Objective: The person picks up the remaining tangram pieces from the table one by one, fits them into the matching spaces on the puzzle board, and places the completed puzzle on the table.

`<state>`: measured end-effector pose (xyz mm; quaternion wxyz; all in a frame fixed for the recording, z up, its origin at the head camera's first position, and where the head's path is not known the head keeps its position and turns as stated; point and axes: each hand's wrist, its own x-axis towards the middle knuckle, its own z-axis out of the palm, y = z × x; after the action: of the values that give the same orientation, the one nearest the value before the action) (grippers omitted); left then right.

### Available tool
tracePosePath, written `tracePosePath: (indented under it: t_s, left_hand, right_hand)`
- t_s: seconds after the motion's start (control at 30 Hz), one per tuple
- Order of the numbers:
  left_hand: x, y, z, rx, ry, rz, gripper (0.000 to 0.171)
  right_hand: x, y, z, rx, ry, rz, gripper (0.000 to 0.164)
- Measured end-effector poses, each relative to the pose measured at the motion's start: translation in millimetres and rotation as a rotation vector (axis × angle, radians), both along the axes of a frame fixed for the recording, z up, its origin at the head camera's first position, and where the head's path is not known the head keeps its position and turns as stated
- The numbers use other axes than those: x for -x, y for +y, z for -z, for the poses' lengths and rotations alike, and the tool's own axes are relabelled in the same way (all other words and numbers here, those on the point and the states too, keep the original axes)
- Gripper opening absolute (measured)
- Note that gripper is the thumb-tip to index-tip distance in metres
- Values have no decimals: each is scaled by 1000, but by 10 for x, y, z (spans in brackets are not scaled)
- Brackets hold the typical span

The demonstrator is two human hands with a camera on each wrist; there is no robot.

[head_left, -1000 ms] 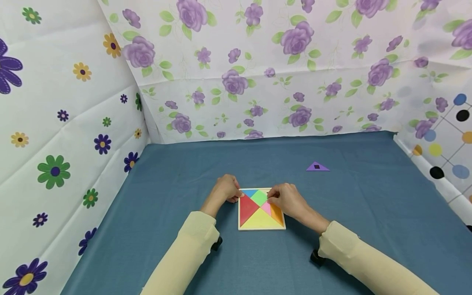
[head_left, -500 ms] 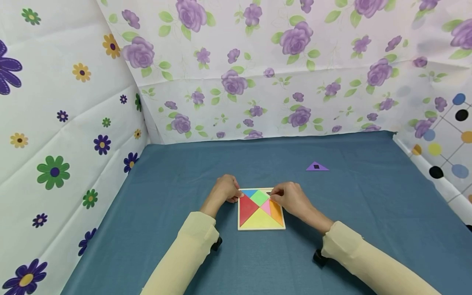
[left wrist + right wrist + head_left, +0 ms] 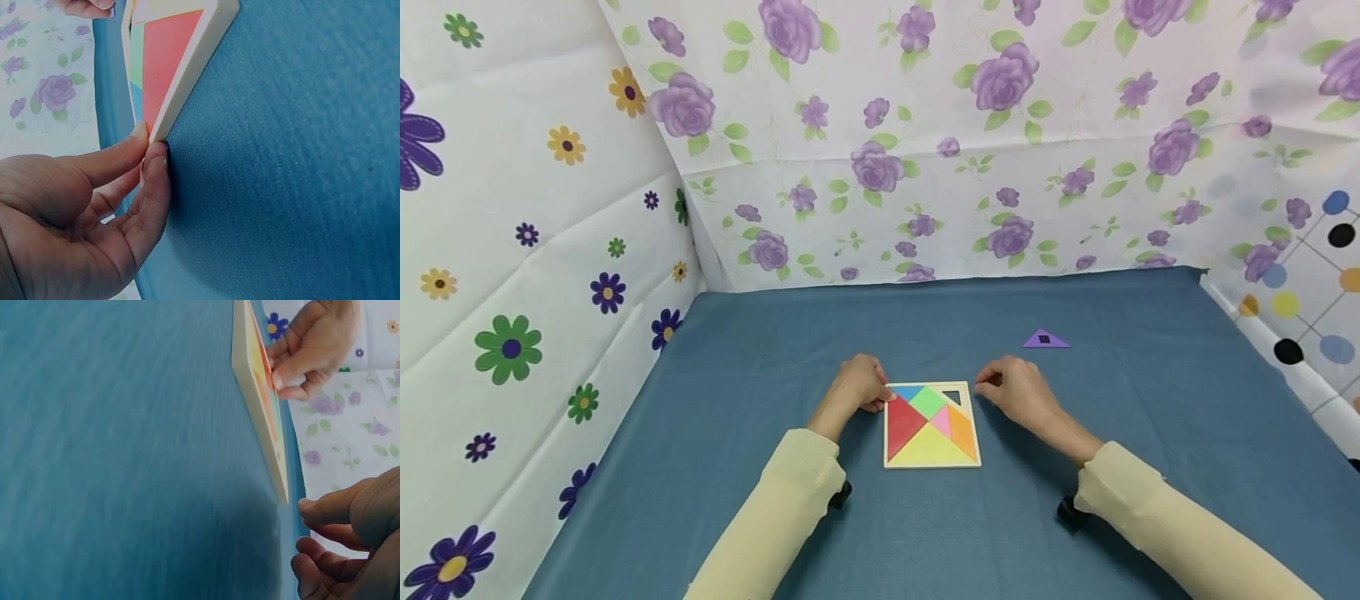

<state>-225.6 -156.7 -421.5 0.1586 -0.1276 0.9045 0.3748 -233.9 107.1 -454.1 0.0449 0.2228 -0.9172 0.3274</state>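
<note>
A square tangram puzzle (image 3: 917, 452) in a pale wooden frame lies on the blue cloth, filled with red, yellow, green, blue, pink and orange pieces. A triangular gap (image 3: 954, 396) shows dark in its far right corner. My left hand (image 3: 857, 383) pinches the far left corner between thumb and fingers, seen closely in the left wrist view. My right hand (image 3: 1018, 390) hovers just right of the frame, its fingers loosely bent, with nothing visible between them in the right wrist view. Behind it lies a purple triangle piece (image 3: 1056, 342) with a dark square on it.
Blue cloth (image 3: 760, 350) covers the table. A white sheet with purple roses (image 3: 880, 167) rises along the back, a flower-print sheet (image 3: 550, 333) stands at the left, and a dotted sheet (image 3: 1315, 292) edges the right.
My right hand has moved off the puzzle's far right corner, out to the right, uncovering the triangular gap. My left hand stays at its corner, and the purple triangle piece has not moved.
</note>
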Motion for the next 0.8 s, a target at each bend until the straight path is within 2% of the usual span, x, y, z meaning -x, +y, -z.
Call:
tracePosePath:
  t_s: [0.4, 0.63, 0.8]
  left_hand:
    - [4, 0, -9, -10, -14, 0, 19]
    - [15, 3, -4, -9, -14, 2, 19]
    - [12, 3, -6, -9, -17, -3, 19]
  right_hand:
    - [162, 353, -30, -58, 59, 58, 9]
    - [295, 593, -89, -54, 78, 51, 13]
    - [428, 743, -74, -58, 76, 47, 15]
